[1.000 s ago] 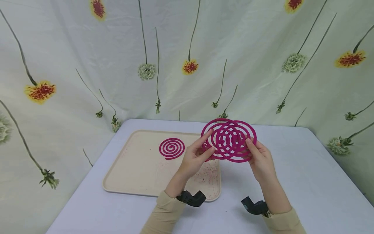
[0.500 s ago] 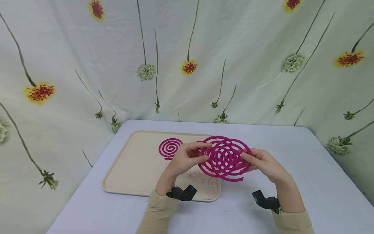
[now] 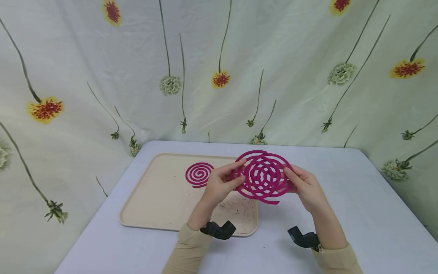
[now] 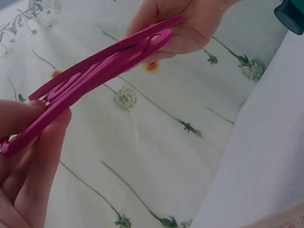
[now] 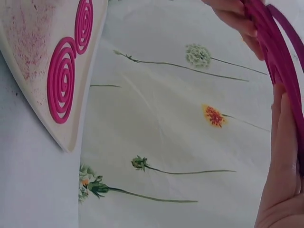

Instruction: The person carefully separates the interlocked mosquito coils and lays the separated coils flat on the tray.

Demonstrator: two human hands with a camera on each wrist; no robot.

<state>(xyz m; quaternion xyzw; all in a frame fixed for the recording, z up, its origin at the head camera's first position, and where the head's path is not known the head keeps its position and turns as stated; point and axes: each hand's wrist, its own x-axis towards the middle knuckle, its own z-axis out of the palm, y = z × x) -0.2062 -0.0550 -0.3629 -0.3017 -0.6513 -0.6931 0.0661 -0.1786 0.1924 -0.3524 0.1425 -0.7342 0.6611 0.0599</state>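
Note:
Two magenta mosquito coils (image 3: 261, 176), overlapping face to face, are held up above the table. My left hand (image 3: 218, 187) pinches their left edge between thumb and fingers. At the right edge, my right hand (image 3: 305, 187) grips them with the thumb in front and fingers behind. Seen edge-on in the left wrist view, the coils (image 4: 85, 89) lie close together with a narrow gap. A further mosquito coil (image 3: 199, 174) rests flat on the beige tray (image 3: 154, 201). The right wrist view shows two coils there, a nearer coil (image 5: 61, 80) and a farther coil (image 5: 84, 23).
Reddish crumbs mark the tray's right part. A white cloth covers the table (image 3: 342, 198), and a flower-printed curtain (image 3: 294, 76) hangs behind it. Black wrist cameras sit on the left wrist (image 3: 219, 230) and the right wrist (image 3: 303, 238).
Both hands brought the held coils down and tilted them, then lifted them slightly. The pair has turned, and a loose coil end now shows at the lower right. The two discs overlap more.

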